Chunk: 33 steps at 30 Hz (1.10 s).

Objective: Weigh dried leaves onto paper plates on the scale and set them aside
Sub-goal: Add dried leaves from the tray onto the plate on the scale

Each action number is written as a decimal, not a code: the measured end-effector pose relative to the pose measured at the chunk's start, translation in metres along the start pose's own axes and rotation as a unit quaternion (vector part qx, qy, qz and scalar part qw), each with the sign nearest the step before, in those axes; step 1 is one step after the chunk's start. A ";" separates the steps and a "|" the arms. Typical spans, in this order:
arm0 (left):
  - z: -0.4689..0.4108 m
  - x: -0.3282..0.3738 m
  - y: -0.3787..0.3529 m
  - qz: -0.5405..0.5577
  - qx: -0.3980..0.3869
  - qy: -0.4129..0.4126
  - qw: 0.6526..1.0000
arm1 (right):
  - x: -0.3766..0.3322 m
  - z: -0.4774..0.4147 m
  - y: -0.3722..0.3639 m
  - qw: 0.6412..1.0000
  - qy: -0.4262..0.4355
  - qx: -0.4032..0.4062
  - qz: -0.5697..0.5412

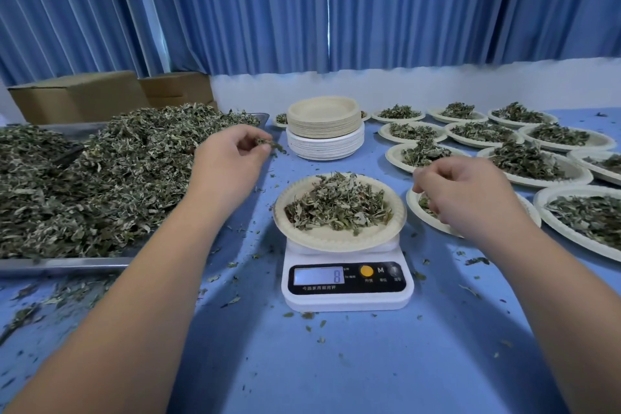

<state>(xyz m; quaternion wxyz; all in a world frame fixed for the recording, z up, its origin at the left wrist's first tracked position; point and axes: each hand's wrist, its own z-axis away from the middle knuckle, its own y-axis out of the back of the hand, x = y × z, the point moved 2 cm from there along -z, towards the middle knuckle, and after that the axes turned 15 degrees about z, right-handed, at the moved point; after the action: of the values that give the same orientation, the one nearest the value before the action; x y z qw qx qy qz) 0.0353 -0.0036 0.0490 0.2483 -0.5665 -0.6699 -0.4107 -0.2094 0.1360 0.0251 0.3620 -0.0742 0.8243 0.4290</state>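
Left hand (232,151) is up by the edge of the pile (100,178), thumb and fingertips closed on a pinch of leaves (270,144). Right hand (470,193) hovers to the right of the scale (347,297), fingers curled in, over a side plate (420,217). Honestly can't tell if it's got anything in it or is just loosely bunched.

So this looks like the top-up step to me. The plate (339,240) sits on the scale with a decent heap (339,203) on it, and the display (337,276) reads 8. No idea what the target is, so whether the pinch goes in depends on that number. If it does, the next move is carrying the pinch right and down over the plate and letting go gently, a few flakes at a time, then reading the display again. This stuff looks light and crumbly, so I'd guess it's easy to overshoot or scatter.

Where things are: the plate is between the two hands, nearer the person than the left hand and touching neither. The pile sits in a tray (67,266) on the left, just beside the left hand. Behind the scale is a stack (324,126) of empty plates. The filled plates (537,182) spread out on the right, which is presumably where this one goes once the weight's right.
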 end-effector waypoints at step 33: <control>0.027 0.025 -0.023 -0.219 -0.318 -0.079 0.919 | -0.004 0.003 0.003 1.000 -0.006 -0.010 0.006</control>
<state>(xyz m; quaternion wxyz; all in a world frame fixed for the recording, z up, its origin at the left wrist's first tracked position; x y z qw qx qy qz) 0.0113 0.0318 0.0482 -0.0945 -0.4855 -0.6285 -0.6004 -0.2063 0.1389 0.0282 0.3637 -0.0703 0.8179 0.4402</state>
